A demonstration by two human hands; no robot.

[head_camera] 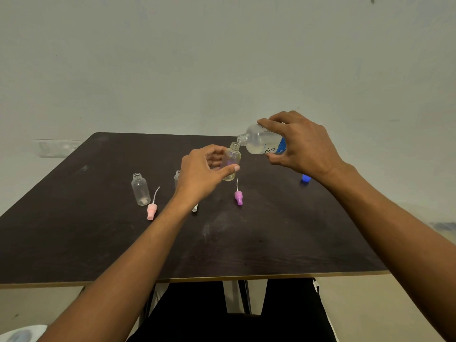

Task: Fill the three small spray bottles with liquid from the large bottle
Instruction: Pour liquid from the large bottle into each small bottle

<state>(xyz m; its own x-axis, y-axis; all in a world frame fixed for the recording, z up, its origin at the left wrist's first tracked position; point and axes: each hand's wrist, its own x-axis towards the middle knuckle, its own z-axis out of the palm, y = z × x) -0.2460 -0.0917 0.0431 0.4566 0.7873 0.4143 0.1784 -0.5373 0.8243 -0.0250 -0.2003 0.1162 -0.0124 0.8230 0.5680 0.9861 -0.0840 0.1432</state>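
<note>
Clear plastic makes up the small bottle, which is held upright over the far middle of the desk, its open neck just below the mouth of the large bottle. A little pale liquid is seen at its bottom. It is gripped between the thumb and curled fingers of the left hand. The large bottle is tipped nearly level, mouth to the left, with cloudy liquid lying along its lower side. Its blue and white label is partly covered by the right hand, whose fingers are curled over the top while the thumb is pressed underneath. Whether liquid is flowing cannot be told.

A second bottle is stood upright and uncapped on the desk at the left, with a pink sprayer laid just beside it. A third bottle is mostly hidden behind the left hand, and a white sprayer is partly hidden under that wrist. A purple sprayer is laid in front of the held bottle. A blue cap is seen beside the right wrist. The dark desk is set against a pale wall.
</note>
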